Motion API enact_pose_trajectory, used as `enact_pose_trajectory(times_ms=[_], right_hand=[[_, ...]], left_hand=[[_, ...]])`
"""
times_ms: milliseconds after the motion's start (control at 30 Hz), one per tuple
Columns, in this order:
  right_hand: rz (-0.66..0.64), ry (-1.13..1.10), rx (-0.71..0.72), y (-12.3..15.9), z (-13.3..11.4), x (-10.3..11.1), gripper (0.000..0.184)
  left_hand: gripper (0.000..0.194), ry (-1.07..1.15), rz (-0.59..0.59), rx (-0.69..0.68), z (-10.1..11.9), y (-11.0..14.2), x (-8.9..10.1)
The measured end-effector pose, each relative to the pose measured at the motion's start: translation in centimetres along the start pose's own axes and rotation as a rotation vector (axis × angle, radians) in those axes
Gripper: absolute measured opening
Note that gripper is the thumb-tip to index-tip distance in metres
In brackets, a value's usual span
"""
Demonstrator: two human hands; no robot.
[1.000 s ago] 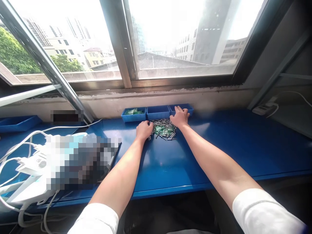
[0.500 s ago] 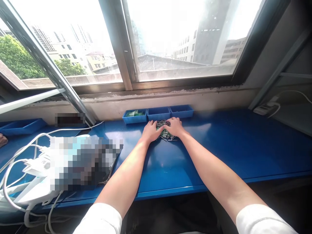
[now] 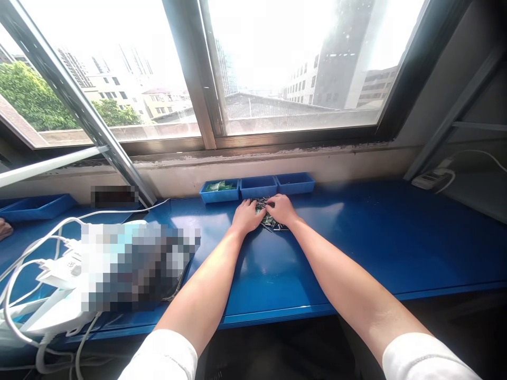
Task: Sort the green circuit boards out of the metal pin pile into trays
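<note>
A small pile of slim metal pieces that look like screws [image 3: 273, 225], mixed with green bits, lies on the blue worktop [image 3: 273, 279]. Resting at the pile's left side is my left hand [image 3: 246, 216], open, its fingers stretched forward and its thumb pointing inward over the pieces. My right hand [image 3: 283, 209] bends over the right side, fingertips and thumb drawn together above the heap. Whatever sits in that pinch is hidden or too small to name. Both thumbs come close to each other. Part of the pile is covered by the hands.
Behind the pile stand three joined blue bins: the left bin [image 3: 219, 196] with green packets, the middle bin [image 3: 258, 192] and the right bin [image 3: 295, 189]. White cables and a white power strip [image 3: 63, 269] crowd the left. Another person's hand [image 3: 5, 228] shows at the far left edge.
My right hand has drawn its fingers together from a flatter, more spread pose. My left hand stays at about the same spot on the pile.
</note>
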State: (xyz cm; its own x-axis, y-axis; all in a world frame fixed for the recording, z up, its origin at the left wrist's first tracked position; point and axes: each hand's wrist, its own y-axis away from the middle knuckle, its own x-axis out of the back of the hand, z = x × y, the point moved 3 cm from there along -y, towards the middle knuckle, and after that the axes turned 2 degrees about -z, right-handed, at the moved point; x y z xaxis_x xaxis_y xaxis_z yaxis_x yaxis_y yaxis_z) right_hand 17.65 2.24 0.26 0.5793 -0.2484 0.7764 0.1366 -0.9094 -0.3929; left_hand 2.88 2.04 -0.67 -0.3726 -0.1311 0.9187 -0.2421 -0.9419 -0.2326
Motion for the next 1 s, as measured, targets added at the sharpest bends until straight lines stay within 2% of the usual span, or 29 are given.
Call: enact_pose_trajectory(times_ms=[133, 267, 433, 567, 667, 800, 1000], right_hand=[[0.04, -0.053, 0.069, 0.0, -0.2, 0.1, 0.013], [0.08, -0.092, 0.064, -0.1, -0.2, 0.3, 0.011], [0.067, -0.079, 0.079, -0.1, -0.2, 0.1, 0.013], [0.072, -0.103, 0.093, -0.1, -0.2, 0.1, 0.012], [0.089, -0.138, 0.117, -0.1, -0.4, 0.2, 0.017], [0.131, -0.18, 0.158, 0.0, -0.6, 0.3, 0.024], [0.206, -0.268, 0.185, 0.1, -0.6, 0.8, 0.023]], left_hand=[[0.061, 0.001, -0.004, 0.003, 0.0, 0.0, 0.0], [0.062, 0.017, -0.004, 0.001, 0.0, 0.1, 0.0], [0.062, 0.003, -0.003, -0.012, 0.1, 0.2, 0.1], [0.053, -0.006, 0.014, -0.029, 0.2, 0.3, 0.2], [0.045, -0.017, 0.038, -0.054, 0.4, 0.3, 0.4], [0.043, -0.017, 0.056, -0.078, 0.5, 0.3, 0.6], [0.036, 0.019, 0.126, -0.141, 1.0, 0.7, 1.4]])
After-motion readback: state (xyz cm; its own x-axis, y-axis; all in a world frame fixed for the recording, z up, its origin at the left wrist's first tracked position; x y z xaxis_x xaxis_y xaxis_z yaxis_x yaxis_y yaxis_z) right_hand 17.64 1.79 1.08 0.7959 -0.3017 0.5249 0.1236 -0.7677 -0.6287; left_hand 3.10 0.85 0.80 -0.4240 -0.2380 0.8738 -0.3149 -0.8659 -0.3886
